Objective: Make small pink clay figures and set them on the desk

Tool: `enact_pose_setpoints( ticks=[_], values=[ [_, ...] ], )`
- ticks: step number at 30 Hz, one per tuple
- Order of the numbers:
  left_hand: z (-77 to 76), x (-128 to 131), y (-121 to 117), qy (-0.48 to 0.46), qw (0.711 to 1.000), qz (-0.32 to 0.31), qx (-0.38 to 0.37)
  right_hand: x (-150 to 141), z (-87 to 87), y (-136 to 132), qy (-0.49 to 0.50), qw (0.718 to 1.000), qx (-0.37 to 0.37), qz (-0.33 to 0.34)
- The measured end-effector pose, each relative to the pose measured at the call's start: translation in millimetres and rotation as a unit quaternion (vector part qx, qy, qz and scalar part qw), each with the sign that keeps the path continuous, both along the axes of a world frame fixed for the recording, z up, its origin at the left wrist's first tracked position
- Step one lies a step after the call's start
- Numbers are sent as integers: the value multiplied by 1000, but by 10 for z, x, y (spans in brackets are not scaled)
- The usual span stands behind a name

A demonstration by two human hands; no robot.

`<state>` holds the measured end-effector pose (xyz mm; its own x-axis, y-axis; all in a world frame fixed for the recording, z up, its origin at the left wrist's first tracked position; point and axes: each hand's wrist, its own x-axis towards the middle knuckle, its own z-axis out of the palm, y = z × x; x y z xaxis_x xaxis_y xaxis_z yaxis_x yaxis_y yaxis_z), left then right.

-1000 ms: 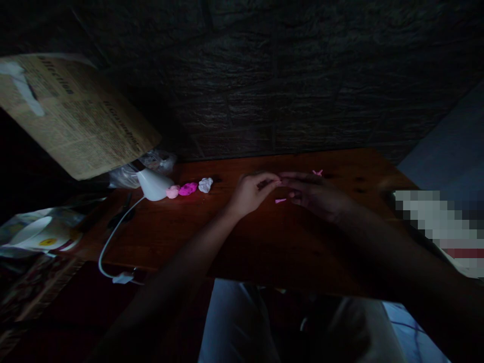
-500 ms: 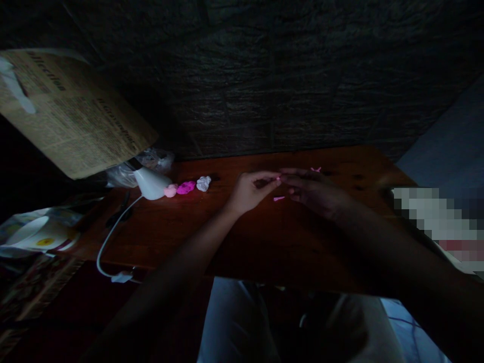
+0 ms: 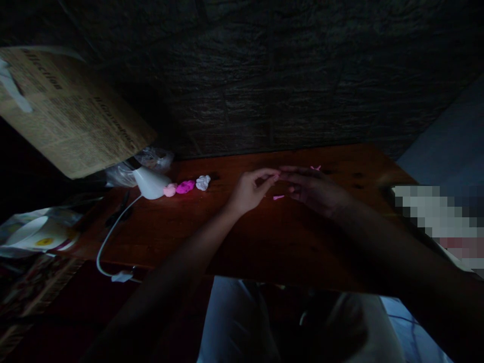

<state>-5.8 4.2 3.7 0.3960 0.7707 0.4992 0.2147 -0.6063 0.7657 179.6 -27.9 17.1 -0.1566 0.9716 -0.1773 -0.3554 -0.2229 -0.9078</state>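
My left hand (image 3: 247, 190) is closed in a pinch, thumb against index finger, on a small pink piece of modelling clay (image 3: 279, 175). From the other side the fingertips of my right hand (image 3: 315, 189) meet it, pressed on the same piece, which they mostly hide. Just below the hands a flat pink clay piece (image 3: 279, 197) lies on the wooden table (image 3: 170, 227). Behind my right hand sits a thin, branched pink clay piece (image 3: 315, 168). Off to the left, a light pink lump (image 3: 170, 189), a magenta lump (image 3: 185, 187) and a white lump (image 3: 203, 182) are in a row.
A white lamp base (image 3: 150, 182) with a cord stands left of the lumps, under a newsprint-patterned shade (image 3: 75, 111). Dark scissors (image 3: 119, 214) lie near the cord. A white paper cup (image 3: 34, 234) is at far left. A dark stone-patterned wall (image 3: 234, 75) rises behind the table.
The fingertips have closed further over the small pink piece, so less of it shows. Both hands stay in nearly the same place, and the view has shifted slightly.
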Motion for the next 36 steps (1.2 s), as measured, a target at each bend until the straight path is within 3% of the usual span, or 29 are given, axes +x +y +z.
enact_pose_setpoints(
  ticks=[11,20,28,36],
  values=[
    [21,-37,-5,62,994,28,87,-26,18,-8,-8,1000,24,14],
    [23,-30,-39,42,996,25,77,-7,-7,7,-6,999,40,18],
    [41,-25,-71,3,997,22,71,-63,88,-49,19,1000,8,10],
    [40,-33,-83,34,996,15,79,-40,84,-55,27,999,11,30]
  ],
)
